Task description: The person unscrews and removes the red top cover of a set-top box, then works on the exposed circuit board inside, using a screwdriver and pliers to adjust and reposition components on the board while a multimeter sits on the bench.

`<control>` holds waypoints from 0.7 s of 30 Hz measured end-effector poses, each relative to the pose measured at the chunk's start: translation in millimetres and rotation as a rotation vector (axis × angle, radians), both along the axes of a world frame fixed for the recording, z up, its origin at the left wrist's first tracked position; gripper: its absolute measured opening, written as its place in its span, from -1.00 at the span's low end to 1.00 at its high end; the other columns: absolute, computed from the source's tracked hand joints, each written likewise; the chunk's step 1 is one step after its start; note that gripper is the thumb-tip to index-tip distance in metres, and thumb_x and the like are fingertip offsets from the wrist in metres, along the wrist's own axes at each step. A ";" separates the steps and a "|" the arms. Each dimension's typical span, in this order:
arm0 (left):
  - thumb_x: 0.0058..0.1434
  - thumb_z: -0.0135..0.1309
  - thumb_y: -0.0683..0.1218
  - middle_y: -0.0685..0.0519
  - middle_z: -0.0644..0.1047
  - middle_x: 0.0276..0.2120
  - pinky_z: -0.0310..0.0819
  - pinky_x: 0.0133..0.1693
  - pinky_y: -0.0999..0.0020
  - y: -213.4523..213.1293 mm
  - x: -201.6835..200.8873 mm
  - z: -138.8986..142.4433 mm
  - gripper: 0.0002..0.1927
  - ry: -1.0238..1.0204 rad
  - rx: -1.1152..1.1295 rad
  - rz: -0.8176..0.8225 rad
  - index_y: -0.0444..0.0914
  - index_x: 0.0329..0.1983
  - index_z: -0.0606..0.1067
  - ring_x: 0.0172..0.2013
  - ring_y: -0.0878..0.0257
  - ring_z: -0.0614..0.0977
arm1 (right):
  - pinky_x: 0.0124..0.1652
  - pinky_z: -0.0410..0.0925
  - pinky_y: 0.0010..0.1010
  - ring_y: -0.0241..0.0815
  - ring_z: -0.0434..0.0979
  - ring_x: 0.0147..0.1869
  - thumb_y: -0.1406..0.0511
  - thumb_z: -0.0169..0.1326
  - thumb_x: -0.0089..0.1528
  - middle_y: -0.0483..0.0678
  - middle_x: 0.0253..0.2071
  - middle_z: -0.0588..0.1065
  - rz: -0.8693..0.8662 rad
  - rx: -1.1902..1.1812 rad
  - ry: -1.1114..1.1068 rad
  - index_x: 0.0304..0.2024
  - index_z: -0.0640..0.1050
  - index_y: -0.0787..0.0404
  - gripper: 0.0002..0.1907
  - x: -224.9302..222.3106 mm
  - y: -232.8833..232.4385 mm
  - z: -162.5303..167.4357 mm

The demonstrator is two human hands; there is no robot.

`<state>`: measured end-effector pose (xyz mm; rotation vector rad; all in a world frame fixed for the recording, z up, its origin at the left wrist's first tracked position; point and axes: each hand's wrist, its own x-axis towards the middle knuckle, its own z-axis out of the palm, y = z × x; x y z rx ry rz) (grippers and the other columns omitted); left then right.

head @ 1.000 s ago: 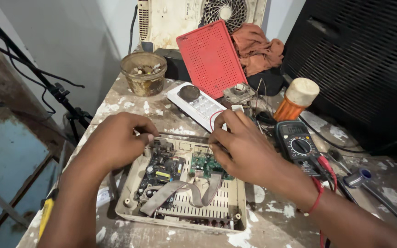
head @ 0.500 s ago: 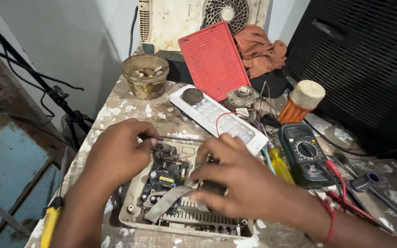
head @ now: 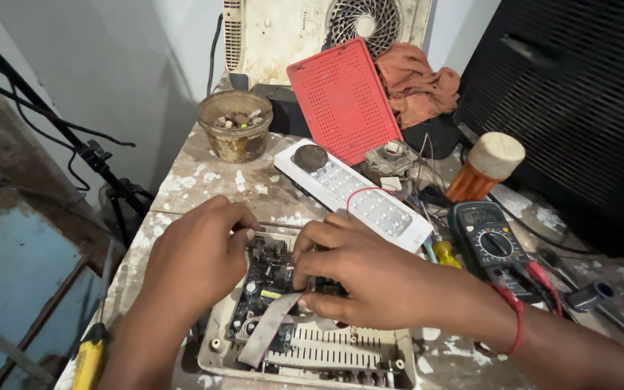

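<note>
Since the earlier frame the right hand (head: 370,278) had slid off the far edge onto the circuit board (head: 272,289), fingers pinching a part there, while the left hand (head: 196,260) gripped the open casing (head: 305,357) rim, so mid-removal probably, needing a gentle pull.

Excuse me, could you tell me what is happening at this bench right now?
A person has both hands in an opened electronic device on a paint-spattered table. The left hand grips the back edge of its circuit board, while the right hand presses its fingers down onto the board. A multimeter and a white LED panel lie alongside.
</note>
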<state>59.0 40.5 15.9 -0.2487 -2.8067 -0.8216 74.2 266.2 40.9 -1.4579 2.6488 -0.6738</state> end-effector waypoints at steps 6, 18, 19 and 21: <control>0.09 0.13 -0.14 -0.02 0.56 -0.32 0.42 -0.19 0.02 2.0 -6.4 -3.4 -0.85 0.038 -0.004 -0.016 -0.15 -0.25 0.58 -0.23 -0.05 0.60 | 0.09 0.23 -0.21 -0.06 0.41 0.10 0.18 0.22 0.23 -0.07 -0.06 0.46 0.082 -0.055 0.021 -0.21 0.63 0.13 -0.82 -16.5 7.1 -13.6; 0.10 0.17 -0.10 -0.03 0.57 -0.31 0.42 -0.19 0.05 12.2 -9.3 -0.4 -0.82 0.004 0.010 0.017 -0.16 -0.22 0.61 -0.23 -0.06 0.59 | 0.02 0.35 -0.18 -0.03 0.52 0.03 0.19 0.08 0.32 -0.06 -0.11 0.54 0.007 -0.007 -0.255 0.01 0.49 0.13 -0.74 -19.2 14.2 -14.1; 0.09 0.19 -0.10 -0.04 0.57 -0.33 0.42 -0.19 0.06 12.2 -9.9 -1.4 -0.82 0.027 0.014 -0.001 -0.17 -0.22 0.61 -0.22 -0.06 0.59 | 0.01 0.37 -0.18 -0.03 0.54 0.04 0.17 0.08 0.34 -0.05 -0.09 0.54 0.018 -0.033 -0.272 0.01 0.48 0.15 -0.73 -20.0 14.9 -13.9; 0.07 0.20 -0.12 -0.04 0.57 -0.33 0.41 -0.16 0.10 12.5 -10.5 -5.7 -0.81 0.117 0.087 -0.081 -0.21 -0.23 0.60 -0.18 -0.03 0.59 | 0.02 0.39 -0.19 -0.04 0.56 0.07 0.16 0.08 0.36 -0.04 -0.05 0.54 0.041 -0.101 -0.267 0.02 0.46 0.18 -0.71 -21.0 16.4 -12.8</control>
